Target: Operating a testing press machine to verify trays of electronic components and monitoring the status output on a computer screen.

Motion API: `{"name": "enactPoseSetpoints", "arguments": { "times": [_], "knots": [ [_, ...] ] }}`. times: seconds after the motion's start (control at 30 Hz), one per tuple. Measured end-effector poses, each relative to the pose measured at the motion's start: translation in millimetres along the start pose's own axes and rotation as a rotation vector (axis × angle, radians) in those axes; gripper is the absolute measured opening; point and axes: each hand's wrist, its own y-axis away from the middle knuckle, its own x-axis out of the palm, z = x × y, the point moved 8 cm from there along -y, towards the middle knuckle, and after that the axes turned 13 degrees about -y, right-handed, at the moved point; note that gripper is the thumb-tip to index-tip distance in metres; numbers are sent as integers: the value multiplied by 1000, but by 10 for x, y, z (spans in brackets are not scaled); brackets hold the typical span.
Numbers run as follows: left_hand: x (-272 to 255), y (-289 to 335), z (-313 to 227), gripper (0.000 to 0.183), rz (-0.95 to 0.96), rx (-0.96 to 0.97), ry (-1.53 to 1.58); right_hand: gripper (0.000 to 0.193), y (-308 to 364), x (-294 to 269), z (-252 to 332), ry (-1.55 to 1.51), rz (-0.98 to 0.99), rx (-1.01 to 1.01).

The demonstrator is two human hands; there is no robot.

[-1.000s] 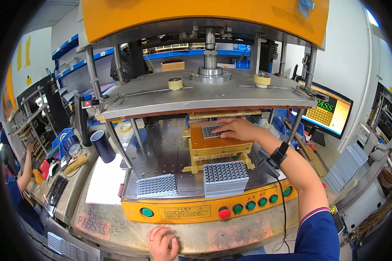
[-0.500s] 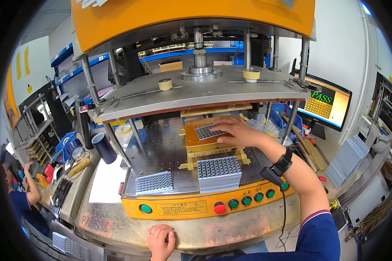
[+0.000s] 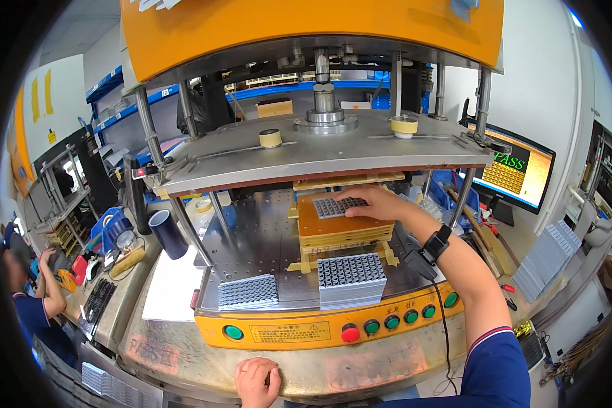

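A thin grey panel (image 3: 335, 207) with a grid of small cells lies on the orange top of a layered fixture (image 3: 347, 228), under the press's raised plate. My right hand (image 3: 372, 202) reaches in from the right, its thumb and fingers on the panel's right end. The fingers' undersides are hidden. My left hand (image 3: 257, 382) rests loosely closed at the bench's front edge, with nothing visible in it. Nearer me than the fixture stands a tall stack of similar panels (image 3: 352, 280). A lower, uneven stack (image 3: 247, 292) lies to its left.
The press plate (image 3: 319, 153) spans above my right hand between metal posts. Green buttons and a red button (image 3: 350, 333) line the yellow front panel. A cable hangs from my right wristband. A monitor (image 3: 510, 170) stands right; another person (image 3: 37, 313) is at far left.
My right hand has shifted slightly left, and its fingers have drawn together at the panel's right end. My left hand stays at the bench edge. The whole view has shifted a little.
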Motion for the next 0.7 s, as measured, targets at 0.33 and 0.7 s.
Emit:
{"name": "enactPoseSetpoints", "arguments": {
  "times": [0.33, 0.7],
  "knots": [
    [-5, 10, -7, 6, 25, 54, -20, 35, 16, -44, -21, 234, -75, -67],
    [-42, -6, -32, 6, 11, 46, -27, 33, 20, 27, 71, 376, -54, -14]
  ]
}}
